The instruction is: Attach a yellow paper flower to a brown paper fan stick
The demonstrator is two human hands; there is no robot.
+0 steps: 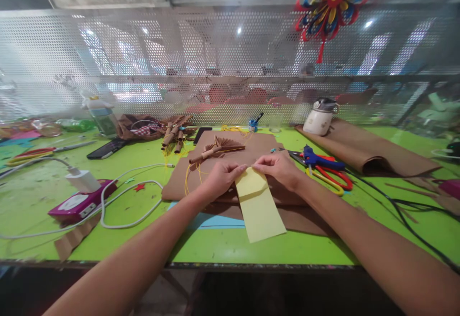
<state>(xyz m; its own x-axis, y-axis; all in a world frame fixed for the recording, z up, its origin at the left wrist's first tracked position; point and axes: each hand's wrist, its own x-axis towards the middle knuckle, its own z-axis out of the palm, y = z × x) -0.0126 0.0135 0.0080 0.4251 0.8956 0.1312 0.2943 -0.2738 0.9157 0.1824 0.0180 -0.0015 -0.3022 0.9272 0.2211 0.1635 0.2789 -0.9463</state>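
Both hands pinch the far end of a strip of pale yellow paper, which hangs toward me over the brown paper and the table edge side. My left hand grips its left corner between thumb and fingers. At the right corner, my right hand is closed in the same way, thumbs nearly meeting. A crease or fold shows across the strip below the fingertips. Under the hands lies a stack of brown kraft paper. Just beyond my left hand rests a rolled brown paper piece with a pleated fan and yellow string.
A purple power strip with a white cable is at left. To the right lie a blue glue gun, red-handled scissors and black cords. A white bottle stands behind them, beside rolled brown paper.
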